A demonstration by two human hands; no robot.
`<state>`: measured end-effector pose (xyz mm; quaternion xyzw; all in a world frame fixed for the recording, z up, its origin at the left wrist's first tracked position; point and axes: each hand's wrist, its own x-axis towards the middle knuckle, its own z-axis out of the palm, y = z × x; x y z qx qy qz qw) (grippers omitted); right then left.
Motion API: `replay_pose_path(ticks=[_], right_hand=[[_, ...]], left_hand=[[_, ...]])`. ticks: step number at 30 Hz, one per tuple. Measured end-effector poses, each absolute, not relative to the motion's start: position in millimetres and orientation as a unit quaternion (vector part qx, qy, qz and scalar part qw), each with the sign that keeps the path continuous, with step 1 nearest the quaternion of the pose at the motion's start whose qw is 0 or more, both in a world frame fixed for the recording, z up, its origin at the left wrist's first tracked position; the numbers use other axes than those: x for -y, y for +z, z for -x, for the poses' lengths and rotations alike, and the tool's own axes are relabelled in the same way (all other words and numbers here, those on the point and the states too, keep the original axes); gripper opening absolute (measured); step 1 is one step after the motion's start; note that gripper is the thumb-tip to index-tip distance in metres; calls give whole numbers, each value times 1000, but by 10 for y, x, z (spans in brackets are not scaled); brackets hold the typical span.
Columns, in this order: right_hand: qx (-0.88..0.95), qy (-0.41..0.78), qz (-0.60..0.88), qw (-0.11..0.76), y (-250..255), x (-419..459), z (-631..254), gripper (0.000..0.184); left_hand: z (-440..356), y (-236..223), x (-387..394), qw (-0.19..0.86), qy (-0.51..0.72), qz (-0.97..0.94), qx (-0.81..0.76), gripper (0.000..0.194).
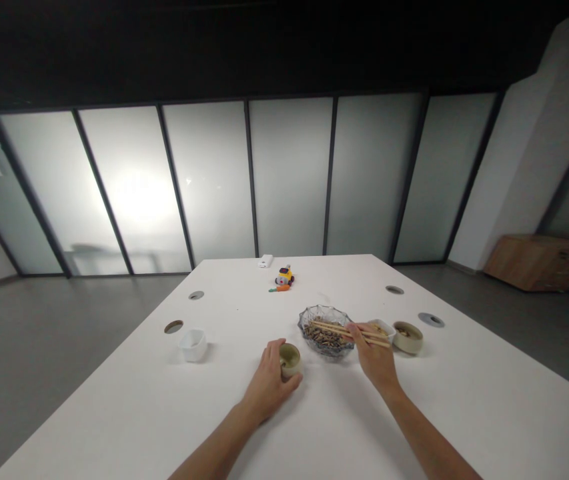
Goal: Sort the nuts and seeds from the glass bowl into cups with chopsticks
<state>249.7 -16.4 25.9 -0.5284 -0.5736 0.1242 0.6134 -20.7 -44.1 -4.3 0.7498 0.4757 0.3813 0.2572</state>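
Observation:
My left hand [273, 379] is curled round a small beige-green cup [290, 361] on the white table. Inside the cup there seems to be a little something, too small to name. In my right hand [375, 357] is a pair of wooden chopsticks [331, 327], pointing left. Their tips reach over a clear faceted glass bowl [309, 340] heaped with small brown pieces, perhaps seeds in shells. Just behind my right hand stands a white dish [388, 329] with yellowish pieces, partly hidden by my fingers. A second beige-green cup [409, 341] with contents sits to its right.
At the left stands a small white octagonal dish [193, 345]. Farther back are a yellow toy car [285, 275], an orange-and-green carrot-like object [279, 289] and a white box-shaped item [265, 261]. Round cable holes [174, 327] pierce the table [154, 407]. A wooden cabinet [534, 262] stands beyond.

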Motion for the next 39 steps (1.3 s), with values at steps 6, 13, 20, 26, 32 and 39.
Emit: replay_pose_path(ticks=[6, 13, 20, 26, 32, 39], right_hand=[[509, 223, 505, 661, 140, 52, -2548, 46], [477, 259, 481, 688, 56, -17, -2550, 47], [430, 298, 479, 705, 82, -16, -2558, 49], [403, 306, 463, 727, 172, 33, -2561, 52], [348, 357, 401, 769, 264, 79, -2514, 47], [397, 453, 385, 699, 432, 198, -2417, 44]], left_hand=[[214, -39, 448, 257, 383, -748, -478, 67], [217, -33, 439, 261, 372, -749, -482, 67], [219, -41, 433, 258, 375, -750, -479, 67], [228, -63, 435, 254, 382, -751, -475, 67], [226, -76, 432, 253, 389, -748, -474, 67], [206, -65, 428, 248, 392, -749, -472, 70]])
